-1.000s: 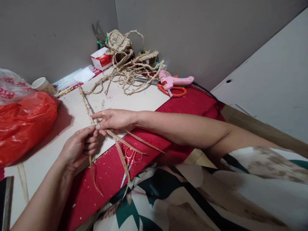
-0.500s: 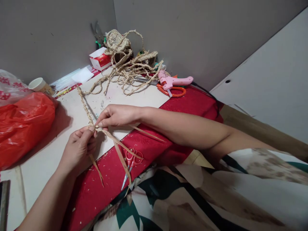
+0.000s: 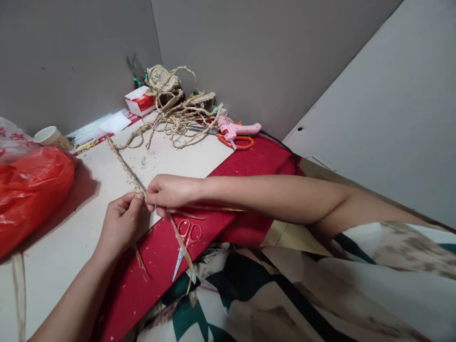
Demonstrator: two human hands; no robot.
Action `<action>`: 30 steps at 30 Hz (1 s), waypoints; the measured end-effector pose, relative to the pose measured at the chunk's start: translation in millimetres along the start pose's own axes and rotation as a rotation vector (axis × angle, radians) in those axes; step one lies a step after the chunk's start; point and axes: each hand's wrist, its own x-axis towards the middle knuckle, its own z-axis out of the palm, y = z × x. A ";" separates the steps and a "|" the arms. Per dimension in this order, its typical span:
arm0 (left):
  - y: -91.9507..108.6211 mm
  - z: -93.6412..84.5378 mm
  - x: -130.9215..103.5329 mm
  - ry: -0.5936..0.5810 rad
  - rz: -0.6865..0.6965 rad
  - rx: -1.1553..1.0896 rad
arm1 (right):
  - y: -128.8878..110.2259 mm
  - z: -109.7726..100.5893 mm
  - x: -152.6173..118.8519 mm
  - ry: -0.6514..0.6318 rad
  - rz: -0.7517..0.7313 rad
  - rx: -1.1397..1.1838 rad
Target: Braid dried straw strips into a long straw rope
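Observation:
A braided straw cord (image 3: 123, 164) runs from the white board down to my fingers. My left hand (image 3: 123, 216) pinches its lower end between thumb and index finger. Right beside it, my right hand (image 3: 167, 192) is closed around the loose strands, its fingertips partly hidden. Flat straw strands (image 3: 180, 240) hang below my hands toward my lap, and one shorter strand (image 3: 141, 261) dangles under my left hand. Small scissors with red handles (image 3: 184, 237) lie on the red cloth (image 3: 149, 304) behind the hanging strands.
A heap of braided cord (image 3: 178, 116) lies at the back, near a red and white box (image 3: 140, 100). Right of it are a pink glue gun (image 3: 237, 129) and orange-handled scissors (image 3: 245, 143). A red plastic bag (image 3: 35, 190) and paper cup (image 3: 53, 137) stand left.
My right hand has moved slightly down and closed more around the strands, which have shifted. The whole view has swung a little, so the table items appear further left and the back ones lower.

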 end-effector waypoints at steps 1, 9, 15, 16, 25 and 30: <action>-1.0 0.8 0.4 -0.009 -0.008 -0.021 | 0.4 5.5 -2.2 0.024 0.019 0.011; 1.9 4.2 -5.1 -0.029 -0.070 -0.261 | -6.4 28.0 -6.2 0.357 -0.142 -0.543; 17.1 5.8 -13.5 -0.036 -0.135 -0.347 | -12.4 42.6 -33.4 0.162 -0.171 -0.814; 18.8 4.9 -14.1 -0.039 -0.140 -0.353 | -15.1 41.6 -41.6 0.094 -0.186 -0.830; 20.0 -3.0 -12.4 -0.083 -0.125 -0.418 | -21.5 -3.1 -25.0 0.492 -0.279 -0.268; 18.8 -4.2 -11.4 -0.121 -0.150 -0.408 | -7.0 -5.5 13.7 -0.038 -0.016 0.064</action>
